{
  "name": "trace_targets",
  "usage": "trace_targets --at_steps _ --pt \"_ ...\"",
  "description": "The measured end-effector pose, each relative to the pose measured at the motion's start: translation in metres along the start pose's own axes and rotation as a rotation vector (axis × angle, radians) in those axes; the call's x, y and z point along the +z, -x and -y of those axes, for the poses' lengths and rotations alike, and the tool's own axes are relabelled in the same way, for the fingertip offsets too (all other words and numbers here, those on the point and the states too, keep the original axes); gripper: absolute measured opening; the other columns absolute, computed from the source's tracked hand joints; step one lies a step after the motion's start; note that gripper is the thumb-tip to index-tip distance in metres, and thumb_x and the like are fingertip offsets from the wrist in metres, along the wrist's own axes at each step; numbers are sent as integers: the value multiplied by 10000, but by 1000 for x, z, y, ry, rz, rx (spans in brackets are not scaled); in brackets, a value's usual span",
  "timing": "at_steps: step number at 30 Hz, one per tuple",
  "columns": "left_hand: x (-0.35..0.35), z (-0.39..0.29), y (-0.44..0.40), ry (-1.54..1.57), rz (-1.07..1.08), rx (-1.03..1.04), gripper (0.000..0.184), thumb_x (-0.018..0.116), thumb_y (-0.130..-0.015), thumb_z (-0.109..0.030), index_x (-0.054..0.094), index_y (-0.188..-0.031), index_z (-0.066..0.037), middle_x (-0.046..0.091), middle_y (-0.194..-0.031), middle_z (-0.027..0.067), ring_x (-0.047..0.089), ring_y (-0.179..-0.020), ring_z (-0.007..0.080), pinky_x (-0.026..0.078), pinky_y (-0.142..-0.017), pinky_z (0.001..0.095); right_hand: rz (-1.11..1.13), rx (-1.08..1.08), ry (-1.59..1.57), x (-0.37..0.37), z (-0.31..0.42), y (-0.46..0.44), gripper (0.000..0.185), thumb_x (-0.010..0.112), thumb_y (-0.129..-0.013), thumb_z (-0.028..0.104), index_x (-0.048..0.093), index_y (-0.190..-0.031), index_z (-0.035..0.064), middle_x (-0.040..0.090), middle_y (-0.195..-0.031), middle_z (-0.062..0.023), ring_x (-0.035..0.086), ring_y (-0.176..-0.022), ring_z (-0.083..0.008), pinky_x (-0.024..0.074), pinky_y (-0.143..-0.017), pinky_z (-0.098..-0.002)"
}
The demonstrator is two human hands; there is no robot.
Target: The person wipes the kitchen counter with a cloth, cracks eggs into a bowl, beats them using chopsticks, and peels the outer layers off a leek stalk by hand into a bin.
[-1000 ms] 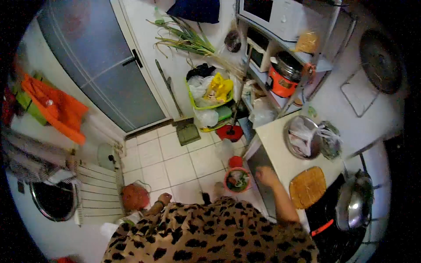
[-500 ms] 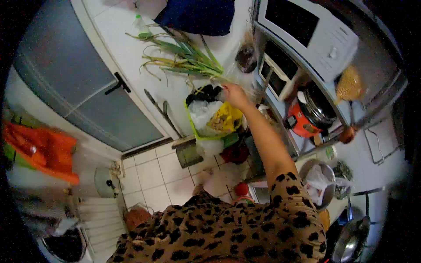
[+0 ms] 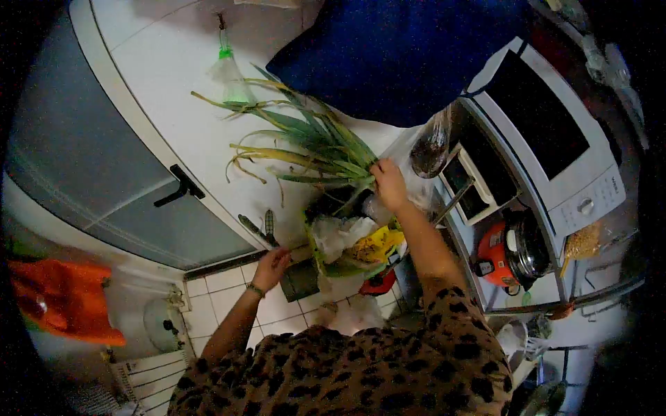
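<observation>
Long green and yellowing leafy stalks (image 3: 312,139) lean against the white wall. My right hand (image 3: 388,184) is closed on the stalks near their lower end, above a green-rimmed bin (image 3: 316,253) filled with plastic bags. A yellow bag (image 3: 380,245) lies among them. Lower left, my left hand (image 3: 270,269) is raised with its fingers curled; whether it holds anything is too small to tell. A wristband shows at the left wrist.
On the left is a frosted door (image 3: 111,152) with a black handle. A dark blue cloth (image 3: 402,55) hangs above the stalks. At right, a shelf holds a white microwave (image 3: 555,132) and a red rice cooker (image 3: 496,253). An orange cloth (image 3: 62,301) hangs lower left.
The view has moved closer to the stalks and the shelf. My right hand has reached from beside the counter up to the stalks and closed on them. My left hand has come up into view.
</observation>
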State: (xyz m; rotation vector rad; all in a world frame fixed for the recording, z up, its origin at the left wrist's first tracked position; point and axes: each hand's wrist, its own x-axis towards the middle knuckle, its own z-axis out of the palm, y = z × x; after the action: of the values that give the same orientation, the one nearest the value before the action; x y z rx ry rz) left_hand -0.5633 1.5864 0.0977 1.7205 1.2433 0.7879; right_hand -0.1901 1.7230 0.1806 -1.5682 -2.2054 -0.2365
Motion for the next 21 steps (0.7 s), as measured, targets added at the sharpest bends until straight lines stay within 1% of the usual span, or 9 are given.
trace_targets --at_steps 4,8,10,12,14,16,17,18,21 --pt "19 -23 -84 493 120 36 284 542 -920 -223 530 -1155 -64 608 -1039 97 573 -961 179 465 -813 308 -181 -96 45 -35 34 1 340 556 -679 -12 578 -1008 69 573 -1030 -142 507 -1030 -354 421 -863 -426" --pt "50 -30 -151 159 200 180 273 539 -921 -234 532 -1141 -74 605 -1023 96 579 -930 176 469 -799 310 -359 -185 -66 -125 92 -39 356 562 -681 -17 574 -1026 71 603 -1015 -135 544 -1011 -353 441 -867 -405" --pt "44 -84 -152 155 229 265 281 547 -914 -241 531 -1139 -74 603 -1025 96 582 -925 184 474 -794 317 -274 -108 -384 -174 103 -50 319 569 -722 -25 576 -1024 76 620 -998 -120 588 -971 -319 452 -886 -356" --pt "42 -117 -153 163 235 371 289 555 -908 -248 529 -1137 -74 601 -1028 95 585 -920 191 479 -789 324 -228 -118 -456 -216 97 -42 264 557 -752 -29 567 -999 65 623 -983 -120 601 -953 -296 454 -887 -344" --pt "47 -139 -159 -54 91 604 335 571 -893 -224 508 -1183 -69 585 -1034 113 588 -903 216 487 -788 333 -185 -131 -517 -252 89 -27 210 546 -782 -32 558 -973 53 626 -968 -121 615 -935 -274 455 -888 -333" --pt "62 -177 -149 190 107 549 413 590 -869 -211 473 -1231 -50 574 -1052 143 567 -959 273 458 -857 379 -352 -37 -921 -278 89 0 122 515 -845 -8 519 -959 34 622 -971 -124 600 -977 -235 450 -901 -352" --pt "57 -223 -129 78 -117 725 437 601 -853 -201 470 -1237 -40 568 -1056 157 547 -991 299 429 -890 395 -405 -14 -946 -301 93 16 136 528 -852 6 486 -981 21 619 -985 -133 588 -999 -245 446 -913 -387" --pt "52 -265 -110 -34 -345 893 461 611 -836 -190 466 -1244 -30 561 -1060 172 527 -1022 325 401 -922 410 -431 -178 -1073 -326 102 23 109 538 -853 6 511 -958 17 625 -1025 -126 586 -993 -208 454 -894 -348" --pt "59 -357 -73 15 -379 1111 393 623 -816 -176 519 -1157 -10 562 -1040 166 487 -1074 339 362 -939 426 -640 -174 -895 -385 110 65 135 540 -849 9 500 -979 13 650 -951 -123 619 -929 -233 483 -860 -356"
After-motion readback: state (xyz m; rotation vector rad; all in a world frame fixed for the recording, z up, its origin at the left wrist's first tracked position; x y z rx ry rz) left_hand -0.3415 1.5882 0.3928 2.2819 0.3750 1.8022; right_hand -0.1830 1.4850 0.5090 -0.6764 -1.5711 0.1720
